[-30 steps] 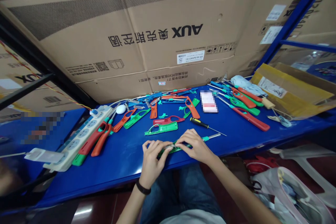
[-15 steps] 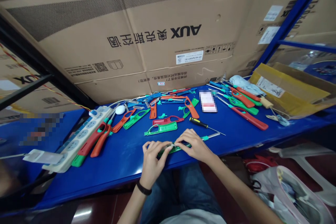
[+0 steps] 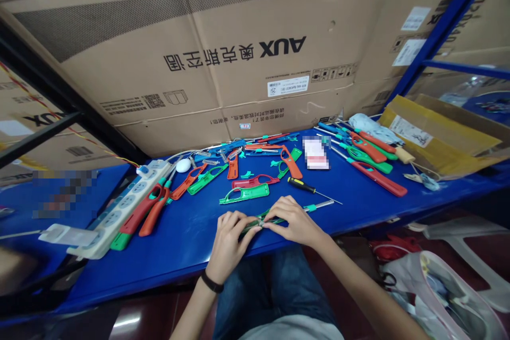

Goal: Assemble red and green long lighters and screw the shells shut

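My left hand (image 3: pixel 229 241) and my right hand (image 3: pixel 292 221) meet over a slim green plastic lighter casing (image 3: pixel 258 222) near the table's front edge, both gripping it, with a small metal part showing between my fingertips. Just beyond my right hand lies a teal-handled screwdriver (image 3: pixel 319 205). A black-and-yellow screwdriver (image 3: pixel 300 186) sits farther back. Directly above my hands rests an open green lighter shell (image 3: pixel 244 194), with a red one (image 3: pixel 255 180) behind it.
The blue workbench (image 3: pixel 183 239) holds several red and green long lighters at both sides. A white power strip (image 3: pixel 119 207) angles across the left end, near a white computer mouse (image 3: pixel 183 166). Large cardboard boxes (image 3: pixel 199 64) wall the back, and a plastic bag (image 3: pixel 442 297) sits below right.
My hands have drawn closer together, with the left fingers curled further over the green casing. The view has shifted slightly.
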A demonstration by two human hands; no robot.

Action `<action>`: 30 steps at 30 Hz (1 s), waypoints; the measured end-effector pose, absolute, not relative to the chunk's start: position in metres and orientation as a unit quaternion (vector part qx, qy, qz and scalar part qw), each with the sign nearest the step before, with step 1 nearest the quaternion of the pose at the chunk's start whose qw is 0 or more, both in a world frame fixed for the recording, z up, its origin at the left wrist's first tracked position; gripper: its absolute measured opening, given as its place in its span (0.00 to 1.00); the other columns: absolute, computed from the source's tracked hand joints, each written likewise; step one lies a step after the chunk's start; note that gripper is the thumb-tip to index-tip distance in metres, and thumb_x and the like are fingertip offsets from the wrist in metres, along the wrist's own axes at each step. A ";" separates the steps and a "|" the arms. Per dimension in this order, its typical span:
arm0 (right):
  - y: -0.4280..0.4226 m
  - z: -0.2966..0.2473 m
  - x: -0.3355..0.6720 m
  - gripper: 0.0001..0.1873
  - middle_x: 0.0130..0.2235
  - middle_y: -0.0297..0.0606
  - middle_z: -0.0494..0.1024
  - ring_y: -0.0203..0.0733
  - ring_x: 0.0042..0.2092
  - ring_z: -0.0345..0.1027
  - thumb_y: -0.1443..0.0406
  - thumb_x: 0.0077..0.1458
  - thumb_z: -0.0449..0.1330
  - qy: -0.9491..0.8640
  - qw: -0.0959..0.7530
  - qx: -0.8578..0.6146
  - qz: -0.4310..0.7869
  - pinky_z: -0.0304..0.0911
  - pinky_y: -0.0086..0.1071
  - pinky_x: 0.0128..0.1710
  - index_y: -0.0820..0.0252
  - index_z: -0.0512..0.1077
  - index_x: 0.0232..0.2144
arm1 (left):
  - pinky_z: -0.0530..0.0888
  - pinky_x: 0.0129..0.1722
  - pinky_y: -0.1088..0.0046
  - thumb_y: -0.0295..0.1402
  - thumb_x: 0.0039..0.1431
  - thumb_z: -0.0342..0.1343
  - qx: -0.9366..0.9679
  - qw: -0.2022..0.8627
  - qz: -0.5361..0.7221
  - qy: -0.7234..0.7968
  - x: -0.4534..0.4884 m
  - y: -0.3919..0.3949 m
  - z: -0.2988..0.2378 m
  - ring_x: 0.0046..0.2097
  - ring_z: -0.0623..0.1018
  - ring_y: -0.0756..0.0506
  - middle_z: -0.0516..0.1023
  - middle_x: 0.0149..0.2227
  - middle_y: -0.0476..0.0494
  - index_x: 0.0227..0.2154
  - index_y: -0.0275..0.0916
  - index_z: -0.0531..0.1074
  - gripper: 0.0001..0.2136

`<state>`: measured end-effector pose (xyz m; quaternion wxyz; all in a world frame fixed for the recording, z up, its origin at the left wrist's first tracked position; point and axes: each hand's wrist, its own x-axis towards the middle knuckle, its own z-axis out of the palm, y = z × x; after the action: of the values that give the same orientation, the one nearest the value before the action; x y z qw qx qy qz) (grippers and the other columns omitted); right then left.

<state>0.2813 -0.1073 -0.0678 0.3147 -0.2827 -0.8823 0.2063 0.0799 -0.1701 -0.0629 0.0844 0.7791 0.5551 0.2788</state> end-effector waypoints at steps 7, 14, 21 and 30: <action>-0.107 -0.071 0.281 0.05 0.33 0.33 0.77 0.38 0.38 0.67 0.61 0.57 0.61 -0.886 0.310 -0.285 0.195 0.55 0.35 0.43 0.56 0.73 0.32 | 0.66 0.46 0.65 0.36 0.62 0.54 0.786 0.096 0.284 0.540 0.071 -0.173 -0.065 0.43 0.73 0.45 0.76 0.40 0.46 0.43 0.44 0.71 0.09; -0.108 -0.069 0.280 0.06 0.34 0.34 0.77 0.39 0.38 0.67 0.60 0.58 0.60 -0.883 0.312 -0.293 0.194 0.55 0.36 0.44 0.56 0.73 0.33 | 0.69 0.49 0.62 0.34 0.63 0.52 0.774 0.095 0.312 0.543 0.070 -0.174 -0.065 0.50 0.71 0.42 0.73 0.48 0.43 0.50 0.46 0.70 0.13; -0.110 -0.068 0.280 0.07 0.32 0.36 0.76 0.39 0.36 0.66 0.63 0.60 0.57 -0.869 0.356 -0.298 0.170 0.56 0.36 0.40 0.57 0.73 0.33 | 0.66 0.55 0.57 0.31 0.65 0.48 0.791 0.084 0.288 0.534 0.067 -0.173 -0.067 0.51 0.73 0.44 0.75 0.49 0.45 0.47 0.48 0.72 0.12; -0.111 -0.068 0.281 0.06 0.31 0.36 0.78 0.40 0.34 0.68 0.66 0.60 0.56 -0.831 0.435 -0.320 0.132 0.57 0.37 0.40 0.57 0.72 0.32 | 0.52 0.64 0.55 0.34 0.67 0.43 0.853 0.018 0.134 0.504 0.069 -0.192 -0.062 0.65 0.57 0.43 0.57 0.65 0.44 0.65 0.44 0.45 0.25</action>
<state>0.2809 -0.1111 -0.0680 0.4354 -0.3201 -0.8310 0.1323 0.0690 -0.1918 -0.0621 0.0182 0.8533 0.5035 0.1342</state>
